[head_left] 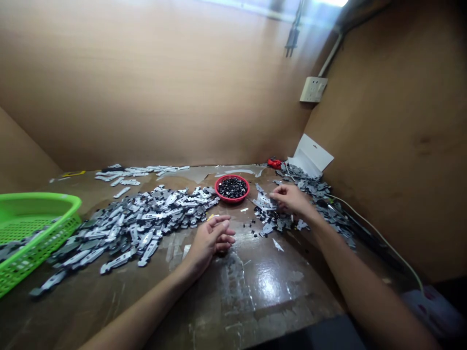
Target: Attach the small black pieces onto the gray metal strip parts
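Observation:
My left hand (212,239) hovers low over the near middle of the table, its fingers loosely curled and apart, with nothing visible in them. To the right, my right hand (291,200) reaches over a heap of flat grey pieces (268,226). Its thumb and forefinger come together beside a light grey piece (264,201); whether they grip it is hard to tell. A red round basket (233,198) full of small black parts (232,186) stands beyond and between both hands. A few loose black parts (252,224) lie near the right-hand heap.
A large pile of silver-grey assembled pieces (146,218) spreads at left, beside a green basket (44,243). White pieces (124,182) lie behind it. More grey pieces (310,183), a white card (310,154) and a cable (379,232) are at right. A socket (313,89) hangs on the wall.

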Tool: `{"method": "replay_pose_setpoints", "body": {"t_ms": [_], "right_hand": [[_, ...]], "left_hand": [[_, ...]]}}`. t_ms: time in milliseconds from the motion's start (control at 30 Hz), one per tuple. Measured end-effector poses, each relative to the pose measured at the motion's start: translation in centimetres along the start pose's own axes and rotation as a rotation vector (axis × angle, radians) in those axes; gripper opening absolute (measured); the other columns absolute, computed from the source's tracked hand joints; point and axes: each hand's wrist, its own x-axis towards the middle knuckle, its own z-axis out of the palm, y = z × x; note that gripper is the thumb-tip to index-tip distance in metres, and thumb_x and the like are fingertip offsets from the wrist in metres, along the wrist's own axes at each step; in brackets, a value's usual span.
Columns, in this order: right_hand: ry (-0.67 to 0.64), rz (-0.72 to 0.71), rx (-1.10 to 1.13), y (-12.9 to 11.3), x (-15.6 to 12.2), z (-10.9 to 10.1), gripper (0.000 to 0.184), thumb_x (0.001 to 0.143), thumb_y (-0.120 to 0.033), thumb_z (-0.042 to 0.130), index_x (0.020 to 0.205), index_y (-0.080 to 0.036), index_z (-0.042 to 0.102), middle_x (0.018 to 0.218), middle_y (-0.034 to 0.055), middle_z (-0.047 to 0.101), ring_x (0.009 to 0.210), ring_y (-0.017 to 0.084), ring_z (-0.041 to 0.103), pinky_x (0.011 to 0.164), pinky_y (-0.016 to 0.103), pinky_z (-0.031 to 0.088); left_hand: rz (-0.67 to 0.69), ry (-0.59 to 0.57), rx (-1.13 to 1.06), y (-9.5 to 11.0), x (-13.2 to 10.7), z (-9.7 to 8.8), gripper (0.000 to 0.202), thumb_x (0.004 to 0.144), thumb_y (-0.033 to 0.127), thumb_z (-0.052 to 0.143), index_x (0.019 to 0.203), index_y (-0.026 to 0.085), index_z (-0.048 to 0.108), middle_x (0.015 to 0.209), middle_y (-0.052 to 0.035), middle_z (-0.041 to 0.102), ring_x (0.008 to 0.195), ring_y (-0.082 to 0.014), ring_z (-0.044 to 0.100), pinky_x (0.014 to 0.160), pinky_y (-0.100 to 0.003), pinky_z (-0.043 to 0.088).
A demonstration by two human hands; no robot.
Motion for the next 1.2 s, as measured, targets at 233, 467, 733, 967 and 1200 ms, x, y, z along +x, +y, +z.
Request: {"method": "replay_pose_setpoints", "body": {"t_ms": [233, 467, 733, 967, 1200], "right_hand": [[-0.343, 0.132, 0.725, -1.5, -2.3, 5.5, 0.034, 0.061, -0.032, 0.076, 0.080, -0.014, 0.055, 0.071, 0.0025, 0.064, 0.065, 0.013, 0.064, 0.053, 0.018, 0.047], [-0.535, 0.096, 0.672, -3.0, -4.4, 7.6, 0.036, 0.062, -0.036, 0.074, 0.083, -0.013, 0.057, 0.067, 0.0025, 0.064, 0.063, 0.013, 0.063, 0.052, 0.020, 0.046], [0.014, -0.245, -0.258, -2.3, -1.4, 0.4, 0.019, 0.074, -0.033, 0.058, 0.082, -0.018, 0.067, 0.081, 0.0043, 0.067, 0.072, 0.016, 0.059, 0.064, 0.026, 0.042], [-0.155, -0.194, -0.683, -0.2, -0.5, 0.4, 0.015, 0.072, -0.022, 0.058, 0.081, -0.023, 0.070, 0.081, 0.0039, 0.069, 0.078, 0.019, 0.061, 0.066, 0.023, 0.039], [-0.105, -0.261, -0.767, -0.1, -0.7, 1.6, 0.020, 0.075, -0.023, 0.057, 0.091, -0.023, 0.068, 0.095, 0.0067, 0.066, 0.089, 0.020, 0.059, 0.072, 0.025, 0.038]], "left_hand": [[-0.003, -0.024, 0.180, -0.4, 0.0, 0.0, 0.046, 0.069, 0.039, 0.067, 0.104, 0.013, 0.051, 0.080, -0.0079, 0.064, 0.068, -0.0161, 0.065, 0.058, -0.024, 0.050], [0.026, 0.002, 0.222, -1.2, 0.3, 0.0, 0.036, 0.068, 0.043, 0.066, 0.083, 0.012, 0.054, 0.068, -0.0062, 0.063, 0.061, -0.0158, 0.064, 0.051, -0.021, 0.047], [-0.034, 0.036, 0.139, -0.5, 0.3, -0.2, 0.032, 0.066, 0.038, 0.068, 0.078, 0.012, 0.053, 0.074, -0.0075, 0.066, 0.057, -0.0123, 0.062, 0.049, -0.020, 0.046], [-0.038, 0.039, 0.114, -0.5, 0.3, -0.1, 0.038, 0.064, 0.034, 0.072, 0.089, 0.012, 0.054, 0.073, -0.0069, 0.065, 0.058, -0.0126, 0.062, 0.051, -0.020, 0.047], [-0.026, -0.014, 0.187, -0.5, 0.0, -0.1, 0.034, 0.067, 0.036, 0.069, 0.087, 0.013, 0.055, 0.074, -0.0061, 0.064, 0.058, -0.0123, 0.061, 0.049, -0.020, 0.045]]}}
